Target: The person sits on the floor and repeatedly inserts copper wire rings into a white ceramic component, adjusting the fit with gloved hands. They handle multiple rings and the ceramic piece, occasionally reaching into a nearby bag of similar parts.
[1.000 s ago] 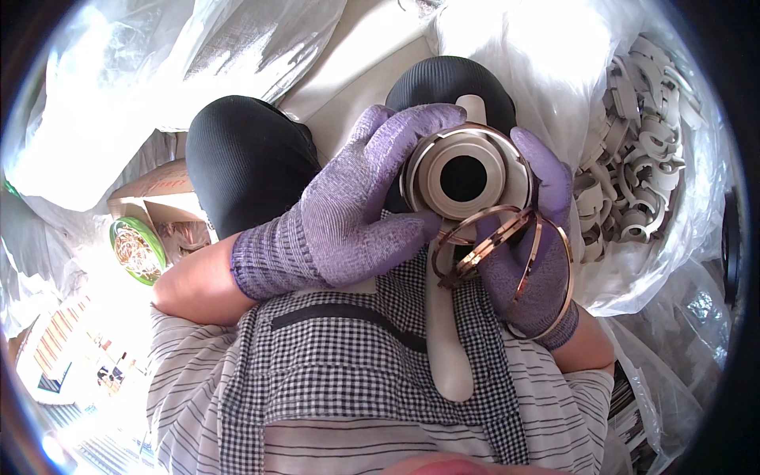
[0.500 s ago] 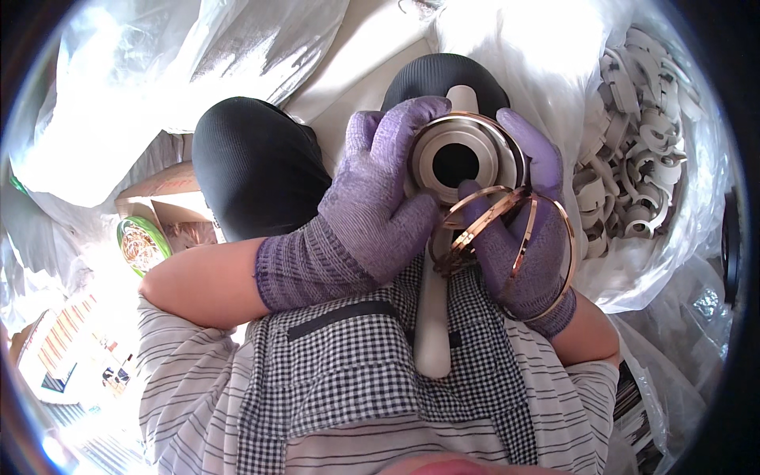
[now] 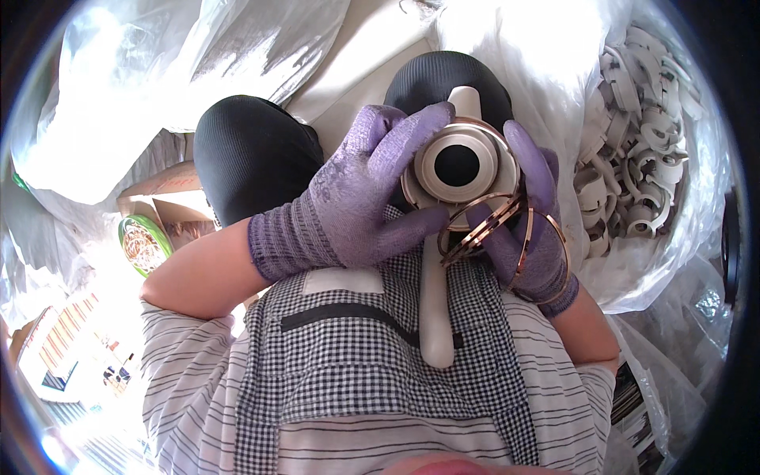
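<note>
Before my chest is a beige plastic housing (image 3: 427,176) with a round head, a dark round opening and a long handle (image 3: 435,317) pointing toward me. A thin copper-coloured ring lies along the upper and right rim of the head. My left hand (image 3: 356,186), in a purple glove, grips the head's left side, fingers over the top rim and thumb at the lower edge. In the same kind of glove, my right hand (image 3: 526,229) steadies the right side. Several loose copper-coloured rings (image 3: 483,229) hang around its fingers, partly hidden.
On the right, a clear plastic bag (image 3: 582,150) holds many curved off-white plastic parts (image 3: 653,170). A green-rimmed round container (image 3: 145,244) with thin copper-coloured rings stands at the left, beside an open cardboard box (image 3: 178,198). Plastic sheeting (image 3: 103,103) covers the far left.
The ring at the head's rim sits closer against it than before. My left hand has shifted slightly left and its fingers spread more. The loose rings have bunched together beside the right thumb.
</note>
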The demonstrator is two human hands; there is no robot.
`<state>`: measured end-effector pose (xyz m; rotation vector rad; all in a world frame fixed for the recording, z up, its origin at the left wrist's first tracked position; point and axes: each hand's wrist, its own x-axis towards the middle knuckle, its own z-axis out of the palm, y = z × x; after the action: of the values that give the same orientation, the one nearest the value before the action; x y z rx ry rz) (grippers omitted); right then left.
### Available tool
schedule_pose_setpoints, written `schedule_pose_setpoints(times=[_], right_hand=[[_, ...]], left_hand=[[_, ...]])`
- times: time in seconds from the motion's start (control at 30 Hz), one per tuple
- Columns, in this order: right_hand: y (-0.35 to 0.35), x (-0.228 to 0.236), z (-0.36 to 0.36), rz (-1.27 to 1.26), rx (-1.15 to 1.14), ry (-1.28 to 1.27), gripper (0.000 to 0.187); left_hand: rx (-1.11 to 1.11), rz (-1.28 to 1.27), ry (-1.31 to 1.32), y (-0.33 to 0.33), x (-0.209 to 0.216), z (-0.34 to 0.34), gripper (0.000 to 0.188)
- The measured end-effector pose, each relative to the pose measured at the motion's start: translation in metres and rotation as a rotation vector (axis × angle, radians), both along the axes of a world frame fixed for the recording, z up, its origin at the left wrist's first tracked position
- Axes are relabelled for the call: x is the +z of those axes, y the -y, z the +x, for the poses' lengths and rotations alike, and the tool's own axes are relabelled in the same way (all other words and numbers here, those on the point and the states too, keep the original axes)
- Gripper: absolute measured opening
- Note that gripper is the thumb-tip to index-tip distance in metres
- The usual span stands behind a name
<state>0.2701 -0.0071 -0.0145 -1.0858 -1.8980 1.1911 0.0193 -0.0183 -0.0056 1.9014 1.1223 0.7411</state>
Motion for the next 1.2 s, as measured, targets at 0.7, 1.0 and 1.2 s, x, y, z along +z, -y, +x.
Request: schedule_pose_setpoints(times=[0.7, 1.0, 1.2], right_hand=[[-0.036, -0.005, 0.031, 0.085, 0.233, -0.006, 0.076], [-0.052, 0.058, 0.035, -0.105, 0.025, -1.084, 0.010], [-0.053, 0.031, 0.035, -0.906, 0.226, -1.422, 0.031]], left_hand=[[0.069, 0.031, -0.071, -0.005, 0.007, 0.003, 0.098], [0.150, 0.158, 0.003, -0.009, 0.001, 0.016, 0.096], [0.130, 0.145, 0.018, -0.010, -0.001, 0.015, 0.095]])
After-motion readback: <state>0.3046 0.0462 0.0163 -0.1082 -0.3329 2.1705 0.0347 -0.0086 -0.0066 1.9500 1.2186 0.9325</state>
